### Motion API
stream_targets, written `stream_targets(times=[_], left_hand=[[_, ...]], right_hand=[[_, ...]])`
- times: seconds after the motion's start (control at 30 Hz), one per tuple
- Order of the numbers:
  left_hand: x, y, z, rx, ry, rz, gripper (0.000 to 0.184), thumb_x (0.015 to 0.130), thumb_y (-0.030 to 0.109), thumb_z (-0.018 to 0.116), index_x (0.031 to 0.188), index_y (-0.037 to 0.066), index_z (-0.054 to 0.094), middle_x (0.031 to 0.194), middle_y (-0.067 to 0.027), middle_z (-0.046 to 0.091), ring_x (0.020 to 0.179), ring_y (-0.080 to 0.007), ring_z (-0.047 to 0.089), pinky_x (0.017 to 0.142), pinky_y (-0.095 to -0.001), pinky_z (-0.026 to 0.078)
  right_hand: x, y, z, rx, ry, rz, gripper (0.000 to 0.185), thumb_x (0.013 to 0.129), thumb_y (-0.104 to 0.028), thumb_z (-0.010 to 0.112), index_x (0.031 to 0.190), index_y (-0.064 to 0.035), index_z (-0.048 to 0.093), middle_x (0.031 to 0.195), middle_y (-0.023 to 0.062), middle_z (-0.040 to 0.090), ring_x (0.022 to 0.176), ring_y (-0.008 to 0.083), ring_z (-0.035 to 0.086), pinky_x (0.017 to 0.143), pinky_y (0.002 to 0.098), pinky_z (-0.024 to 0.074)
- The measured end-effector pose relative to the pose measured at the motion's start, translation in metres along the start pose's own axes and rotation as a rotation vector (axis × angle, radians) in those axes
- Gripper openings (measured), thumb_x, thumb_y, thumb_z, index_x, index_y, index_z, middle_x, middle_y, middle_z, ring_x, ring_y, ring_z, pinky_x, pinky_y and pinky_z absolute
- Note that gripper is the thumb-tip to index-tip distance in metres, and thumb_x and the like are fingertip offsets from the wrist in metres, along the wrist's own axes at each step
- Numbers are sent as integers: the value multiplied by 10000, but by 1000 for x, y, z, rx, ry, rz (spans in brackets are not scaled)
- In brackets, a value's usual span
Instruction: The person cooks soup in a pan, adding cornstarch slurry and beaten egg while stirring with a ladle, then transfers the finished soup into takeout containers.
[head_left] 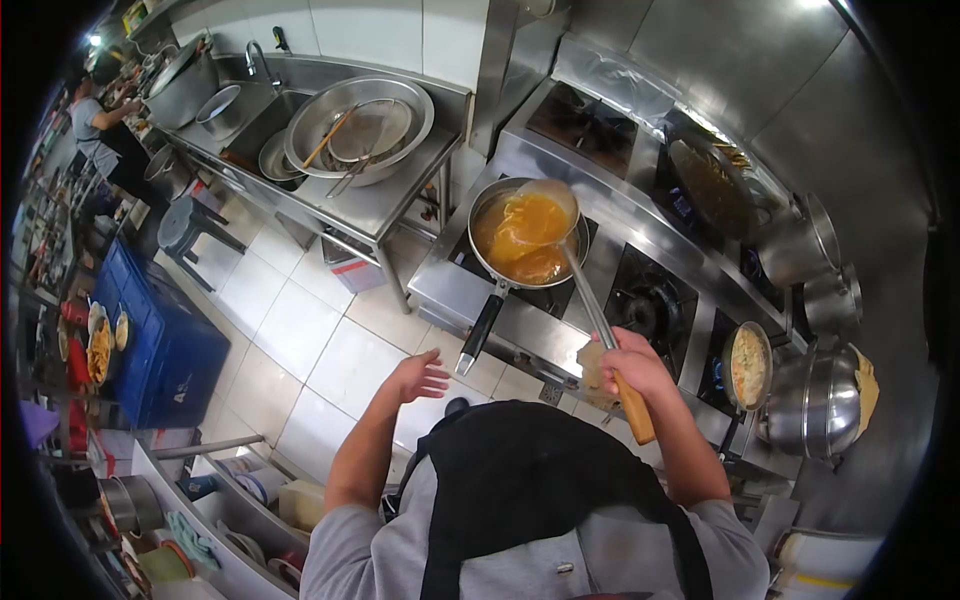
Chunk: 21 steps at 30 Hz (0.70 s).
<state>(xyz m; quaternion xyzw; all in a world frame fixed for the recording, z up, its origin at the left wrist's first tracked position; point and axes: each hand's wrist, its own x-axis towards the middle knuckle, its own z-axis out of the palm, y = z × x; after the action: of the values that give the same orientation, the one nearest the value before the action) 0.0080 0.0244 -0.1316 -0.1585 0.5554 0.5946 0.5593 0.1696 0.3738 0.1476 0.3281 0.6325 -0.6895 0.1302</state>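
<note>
My right hand (pixel 634 364) is closed around the wooden handle of a long metal ladle (pixel 592 290). The ladle's bowl is over a frying pan (pixel 474 232) on the stove, at the back right of its rim. Orange-brown sauce (pixel 522 238) lies in the pan, with a smoother, brighter patch in the middle. The pan's black handle (pixel 482 330) points toward me. My left hand (pixel 418 377) hangs in the air short of that handle, fingers apart, touching nothing.
A pan of rice-like food (pixel 748 366) sits on a lit burner at right, near steel pots (pixel 800 240). Behind is a dark wok (pixel 712 185). A sink counter (pixel 400 195) holds a large basin (pixel 420 120). A blue bin (pixel 170 340) and stool (pixel 190 225) stand left; another person (pixel 100 135) works far left.
</note>
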Motion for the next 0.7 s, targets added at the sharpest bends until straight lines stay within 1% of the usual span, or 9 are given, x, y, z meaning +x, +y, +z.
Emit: stream_targets(times=[0.07,0.13,0.23,0.37,0.47,0.53,0.57,0.67,0.7], left_hand=[[9,-38,-39,6,114,-61,589,1003,493,552,1343,17,481,1198,-240,631,973,-364,675,790,-513,604],[-6,-77,-65,213,295,-76,596,970,464,595,1313,-11,492,1169,-234,630,858,-347,685,715,-487,608],[-39,-139,-95,479,524,-191,453,960,405,625,1038,-41,632,866,-194,678,694,-321,710,543,-458,595],[-114,-231,-103,108,705,-194,451,959,368,614,1189,-20,600,988,-201,676,655,-296,679,510,-451,562],[-159,-287,-89,-52,781,-219,462,958,369,613,1225,-7,587,1060,-201,667,686,-292,680,526,-456,562],[-182,-326,-77,-122,844,-253,463,958,370,611,1231,-3,583,1092,-202,660,708,-293,683,542,-460,567],[-183,-345,-76,-125,828,-268,446,958,374,614,1202,1,604,1020,-192,672,672,-291,677,526,-454,563],[-196,-378,-66,-63,887,-289,386,965,382,612,1064,15,679,744,-154,667,547,-291,653,465,-448,544],[-204,-379,-65,3,878,-235,352,964,361,619,888,27,702,614,-138,627,488,-296,638,432,-449,523]], right_hand=[[-7,-2,-5,-98,5,-54,438,799,22,560,1236,49,563,723,70,533,477,147,512,439,315,419],[-17,-9,-6,-152,64,-132,397,797,27,555,1194,46,559,718,64,534,481,151,529,442,316,433],[-21,-8,-21,-192,80,-147,340,800,19,549,1139,27,565,715,58,529,483,151,529,445,318,445],[-6,9,-47,-330,104,-219,278,803,11,560,1080,5,580,708,55,519,472,148,527,435,324,440],[24,27,-67,-492,98,-249,283,796,2,580,1078,3,598,724,84,528,549,186,572,523,355,484],[56,50,-79,-768,240,-522,369,784,-3,591,1152,6,613,810,147,613,724,244,647,693,375,526],[73,60,-86,-772,266,-511,472,781,-17,589,1253,1,599,948,197,680,891,275,668,849,376,515],[81,54,-77,-801,239,-485,548,790,-56,580,1336,-10,573,1122,212,696,1031,327,681,944,397,503],[84,61,-73,-740,237,-522,567,795,-69,584,1358,-3,555,1159,210,699,1061,339,679,960,397,500]])
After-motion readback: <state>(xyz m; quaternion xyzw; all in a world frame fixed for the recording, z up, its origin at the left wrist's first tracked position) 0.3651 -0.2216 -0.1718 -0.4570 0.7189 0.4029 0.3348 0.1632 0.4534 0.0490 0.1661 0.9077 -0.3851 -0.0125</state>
